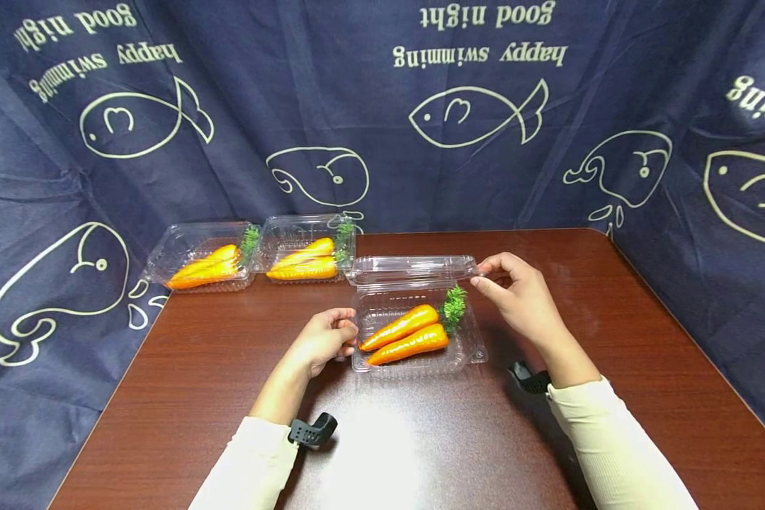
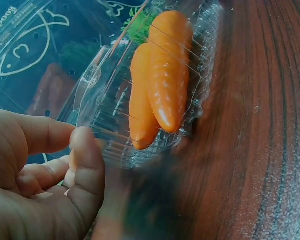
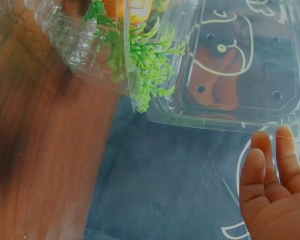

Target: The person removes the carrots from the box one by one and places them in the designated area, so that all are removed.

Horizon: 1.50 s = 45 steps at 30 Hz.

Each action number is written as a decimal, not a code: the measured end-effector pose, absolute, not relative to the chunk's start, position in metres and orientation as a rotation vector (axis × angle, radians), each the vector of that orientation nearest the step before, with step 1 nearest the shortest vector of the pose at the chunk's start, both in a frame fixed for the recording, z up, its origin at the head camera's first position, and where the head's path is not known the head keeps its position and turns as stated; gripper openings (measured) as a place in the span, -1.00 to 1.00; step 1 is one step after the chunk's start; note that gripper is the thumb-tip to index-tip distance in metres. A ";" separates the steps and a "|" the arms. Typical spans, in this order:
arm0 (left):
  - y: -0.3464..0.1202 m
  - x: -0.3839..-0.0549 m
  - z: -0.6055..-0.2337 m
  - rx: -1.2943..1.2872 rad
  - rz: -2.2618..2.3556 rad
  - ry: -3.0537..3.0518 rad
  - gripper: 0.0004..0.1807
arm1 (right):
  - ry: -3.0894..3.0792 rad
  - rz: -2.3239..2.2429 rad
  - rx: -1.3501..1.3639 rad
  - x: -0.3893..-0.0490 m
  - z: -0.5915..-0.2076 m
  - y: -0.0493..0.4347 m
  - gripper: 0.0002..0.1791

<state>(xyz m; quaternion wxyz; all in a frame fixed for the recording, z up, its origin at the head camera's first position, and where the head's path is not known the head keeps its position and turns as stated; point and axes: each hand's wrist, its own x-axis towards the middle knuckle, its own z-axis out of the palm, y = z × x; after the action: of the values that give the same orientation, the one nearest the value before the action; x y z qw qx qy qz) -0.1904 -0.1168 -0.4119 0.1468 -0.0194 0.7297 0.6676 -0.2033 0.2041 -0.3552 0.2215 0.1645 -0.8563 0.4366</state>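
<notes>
In the head view, the clear container (image 1: 414, 370) lies on the bench (image 1: 166, 397) between the hands, its lid (image 1: 414, 268) raised along the far side, long axis left to right. The right hand (image 1: 523, 294) is nearer the lid, just at its right end; the left hand (image 1: 325, 338) is at the left side. Two carrots (image 1: 414, 345) inside slant from near left to far right, a green sprig (image 1: 454, 306) beyond their thick ends. The left filled box (image 1: 191, 237) and right filled box (image 1: 293, 230) crowd the far left; bare bench lies near and right. In the left wrist view, thumb and forefinger pinch the container's rim, the carrots to the right. In the right wrist view, the fingers are uncurled beside the lid's edge; whether they touch it is hard to judge from here.
</notes>
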 end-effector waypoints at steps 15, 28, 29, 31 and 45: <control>-0.114 -0.188 -0.409 -0.050 1.888 2.130 -0.53 | -2.384 1.279 0.363 -0.217 -0.347 0.204 -0.93; -0.114 -0.185 -0.412 -0.032 1.909 2.114 -0.54 | -2.369 1.379 0.342 -0.240 -0.349 0.206 -0.87; -0.114 -0.185 -0.412 -0.032 1.911 2.114 -0.54 | -2.371 1.393 0.344 -0.241 -0.349 0.205 -0.87; -0.114 -0.185 -0.412 -0.031 1.911 2.117 -0.54 | -2.376 1.421 0.347 -0.244 -0.351 0.205 -0.86; -0.112 -0.184 -0.412 -0.031 1.932 2.126 -0.53 | -2.361 1.599 0.266 -0.260 -0.374 0.206 -0.80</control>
<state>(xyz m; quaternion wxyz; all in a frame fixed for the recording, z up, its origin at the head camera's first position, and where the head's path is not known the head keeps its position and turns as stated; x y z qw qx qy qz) -0.1837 -0.1115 -0.4120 0.1339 -0.0106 0.7334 0.6664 -0.2603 0.2059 -0.3738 0.1383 0.0920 -0.8164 0.5531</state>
